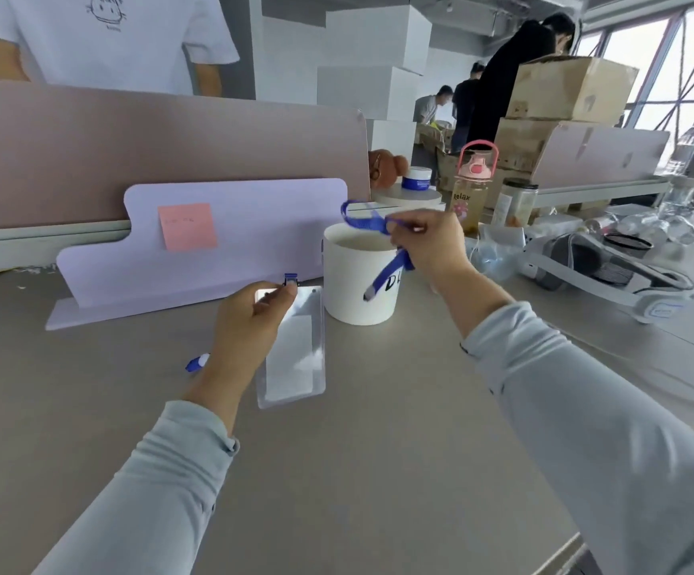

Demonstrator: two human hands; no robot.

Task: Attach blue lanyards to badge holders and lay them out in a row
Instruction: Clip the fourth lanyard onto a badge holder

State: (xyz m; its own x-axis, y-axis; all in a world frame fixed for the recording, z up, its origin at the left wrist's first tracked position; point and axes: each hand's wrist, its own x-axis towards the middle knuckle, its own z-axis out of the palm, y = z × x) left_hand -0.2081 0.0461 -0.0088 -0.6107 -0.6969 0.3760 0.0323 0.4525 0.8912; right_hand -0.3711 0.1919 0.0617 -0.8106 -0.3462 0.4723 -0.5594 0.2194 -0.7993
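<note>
- Grey desk top [378,471] fills the foreground, with both pale-sleeved arms reaching over it.
- At mid-desk is the badge holder [295,354], a clear, glossy plastic rectangle. The left hand [250,325] pinches its top edge between thumb and curled fingers, where a small blue clip [290,279] sits. Whether its lower edge rests on the desk cannot be told.
- The blue lanyard [364,222], a flat woven ribbon, loops up to the right of the holder and apart from it. The right hand [428,246] pinches it between thumb and forefinger, and its pale-tipped end hangs in front of the tub.
- A pink partition [171,151] backs the desk, and a lilac board [233,242] with a pink sticky note [187,226] leans against it. Beyond are people, cardboard boxes [565,89] and windows.
- The white tub [349,292] with black lettering stands just right of the holder; its contents cannot be made out.
- A pink-lidded bottle [472,188] marked "Relax" holds amber liquid.
</note>
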